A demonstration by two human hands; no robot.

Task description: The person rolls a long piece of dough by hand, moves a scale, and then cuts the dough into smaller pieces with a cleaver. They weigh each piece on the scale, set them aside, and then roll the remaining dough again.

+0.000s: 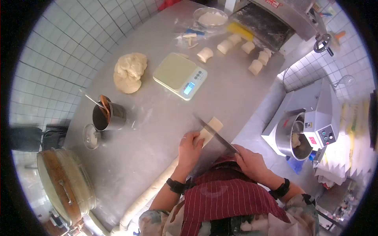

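At the near edge of the steel counter (157, 129), the right hand (252, 161) has its fingers closed round the handle of a knife (214, 133), whose blade lies across the dough rope (157, 185). The left hand (189, 147) presses curled fingers onto the rope just beside the blade. Beyond stand a scale (179, 74), a dough lump (130, 72) and cut dough pieces (240, 49).

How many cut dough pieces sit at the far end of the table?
6, as far as I can tell: one beside the scale, two near the yellow scraper, one further right, two toward the table edge. Others may be hidden.
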